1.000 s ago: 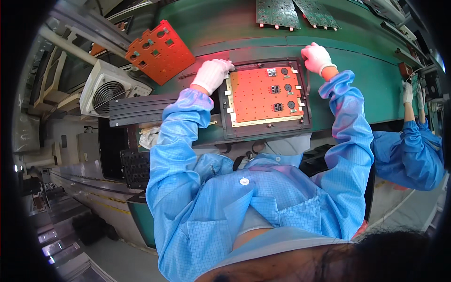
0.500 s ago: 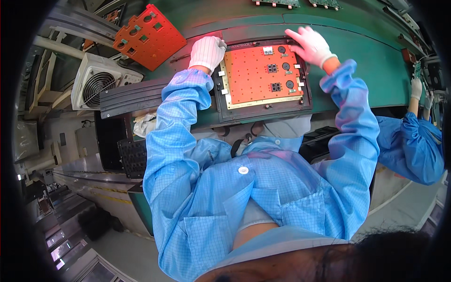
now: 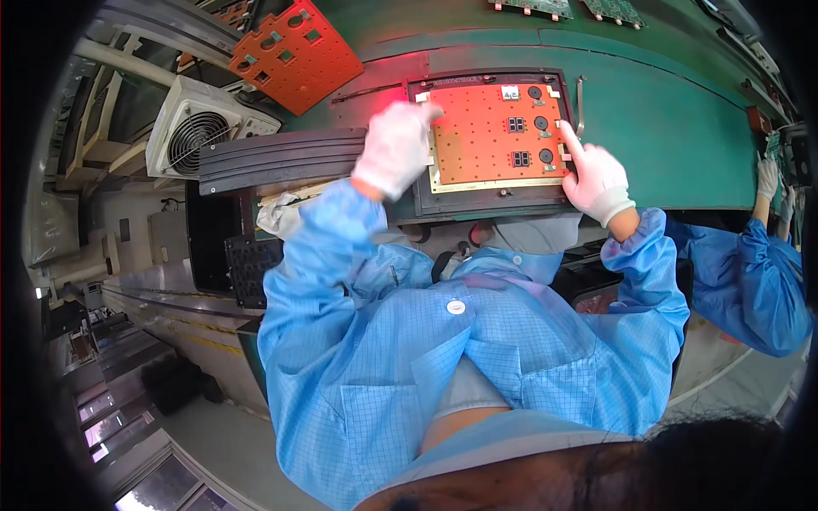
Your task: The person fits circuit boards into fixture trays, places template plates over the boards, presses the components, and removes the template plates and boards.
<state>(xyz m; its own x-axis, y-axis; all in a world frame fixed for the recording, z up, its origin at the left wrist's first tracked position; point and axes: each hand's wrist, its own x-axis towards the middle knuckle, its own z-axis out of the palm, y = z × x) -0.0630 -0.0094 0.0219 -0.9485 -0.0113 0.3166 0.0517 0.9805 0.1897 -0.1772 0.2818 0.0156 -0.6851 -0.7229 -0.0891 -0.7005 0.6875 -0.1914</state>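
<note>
An orange-red perforated board [image 3: 477, 136] with black round parts and small dark displays lies on a cream-coloured plate within a black frame fixture [image 3: 460, 203]. White clips line the frame's left and right sides. My white-gloved left hand [image 3: 394, 152] is at the left edge of the board, smeared by motion, so I cannot make out its grip. On the other side, my gloved right hand [image 3: 599, 180] stretches its index finger to a clip at the board's right edge. Nothing shows in that hand.
A second orange-red panel with cutouts [image 3: 294, 55] leans at the back left, near a white fan unit [image 3: 204, 132]. Black ribbed strips [image 3: 281, 162] lie left of the fixture. Green circuit boards [image 3: 532, 7] sit at the back. Another person's gloved hand [image 3: 768, 179] is at far right.
Both hands have come nearer along the fixture's sides: the left from the far left corner, the right from the far right corner. The whole view has shifted slightly.
</note>
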